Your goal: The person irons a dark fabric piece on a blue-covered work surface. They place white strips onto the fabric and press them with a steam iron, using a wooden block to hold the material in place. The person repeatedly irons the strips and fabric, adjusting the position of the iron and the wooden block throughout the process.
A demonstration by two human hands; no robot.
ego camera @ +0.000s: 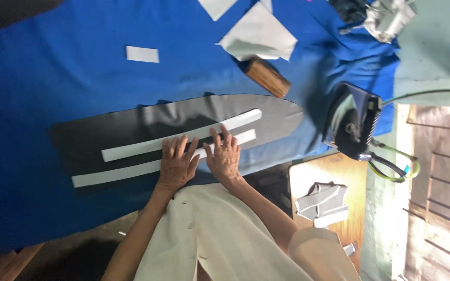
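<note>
Both hands lie flat, fingers spread, grasping nothing: the left hand (177, 160) and right hand (224, 155) press side by side on the lower white strip (131, 170), which lies along the dark fabric piece (105, 130). An iron (351, 123) stands beyond that piece's pointed end.
</note>
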